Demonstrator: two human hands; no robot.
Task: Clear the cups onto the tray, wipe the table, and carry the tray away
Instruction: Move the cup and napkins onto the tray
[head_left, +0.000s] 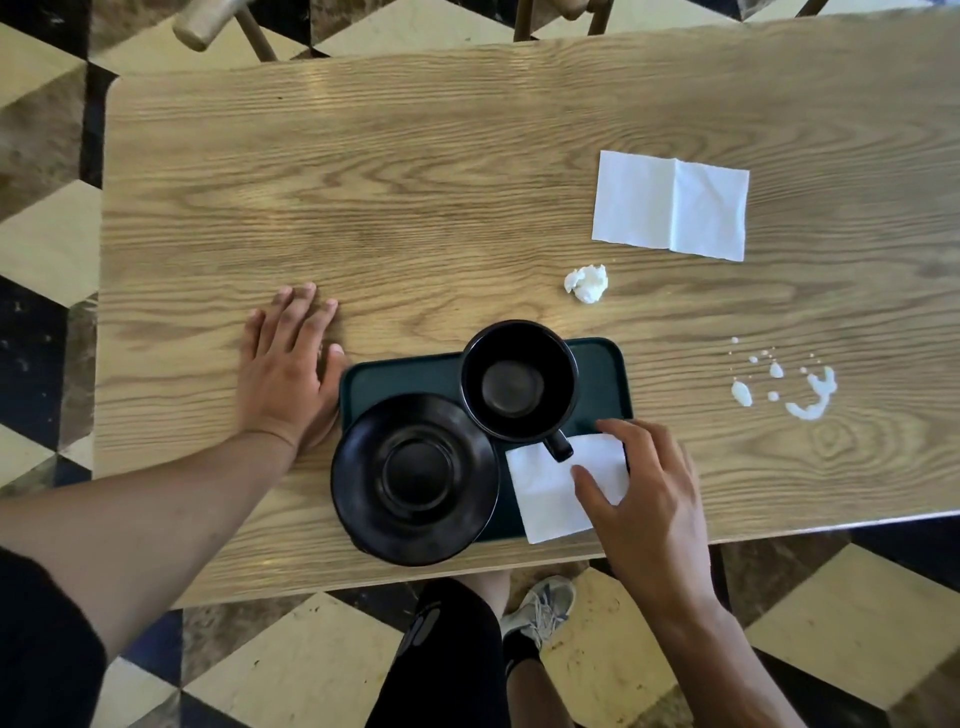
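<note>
Right hand (644, 499) half open, fingertips resting on white napkin (556, 493) at tray's (605, 379) near right corner, gripping nothing. Saucer (415, 478) near left on tray, cup (519, 382) behind it. Left hand (285, 374) flat and open on desk (415, 208) left of tray; spilled liquid (795, 387) right, crumpled tissue (587, 283) and unfolded napkin (670, 205) beyond.

My forearms are bare, black short sleeve (47, 649) on the left arm. Black legwear (447, 654) with a pale knee marking (unreadable), grey laced sneaker (543, 610), black sock.
</note>
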